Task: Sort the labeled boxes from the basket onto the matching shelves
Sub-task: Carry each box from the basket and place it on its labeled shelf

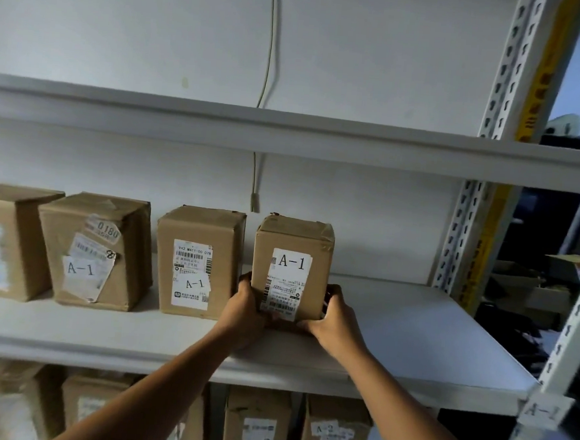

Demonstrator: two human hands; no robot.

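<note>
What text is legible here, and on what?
"A-1": label on the held box, gripped by left hand and right hand.
"A-1", "942 M411-00 078": middle box.
"A-1", "0180": taped box.
"A-1": shelf tag.
"A-2": two lower boxes.
Barcodes, fine print and the far-left box: unreadable.

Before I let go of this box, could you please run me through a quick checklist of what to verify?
1. Label on the held box reads A-1: ok.
2. Shelf tag on the post reads A-1, matching: ok.
3. Box upright, label facing out: ok.
4. Box bottom fully resting on the shelf: cannot tell, both hands cover its lower edge.
5. Gap to the neighbouring A-1 box: ok, apart.
6. Left hand and right hand both grip the lower corners: ok.
</note>
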